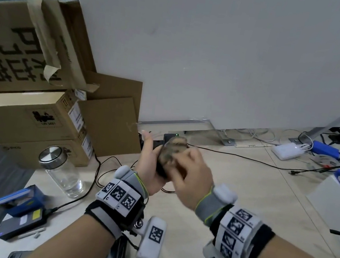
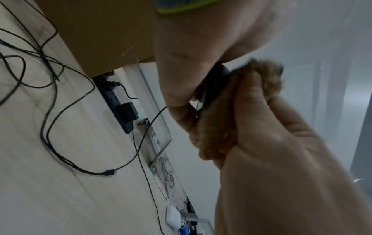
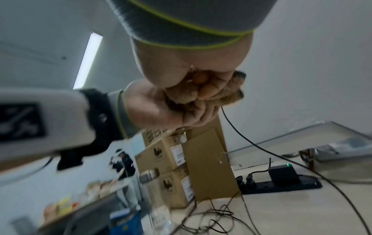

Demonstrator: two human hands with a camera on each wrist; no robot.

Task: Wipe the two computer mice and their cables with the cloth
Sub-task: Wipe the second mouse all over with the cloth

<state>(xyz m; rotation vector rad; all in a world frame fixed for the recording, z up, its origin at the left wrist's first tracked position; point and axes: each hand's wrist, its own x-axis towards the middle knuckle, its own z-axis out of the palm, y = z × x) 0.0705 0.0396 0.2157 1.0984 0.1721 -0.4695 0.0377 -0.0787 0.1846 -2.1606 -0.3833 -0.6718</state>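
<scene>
My left hand holds a black mouse up above the table, fingers curled under it and thumb pointing up. My right hand grips a bunched brown cloth and presses it onto the mouse's top. From the left wrist, the mouse shows as a dark sliver between the left hand and the cloth. Its thin black cable hangs from the hands towards the table. A second black mouse lies on the table under my left wrist, partly hidden.
Stacked cardboard boxes fill the back left, with a lidded glass jar in front. Loose black cables loop across the table. A black power strip lies along the wall. Chargers and blue items sit at the right.
</scene>
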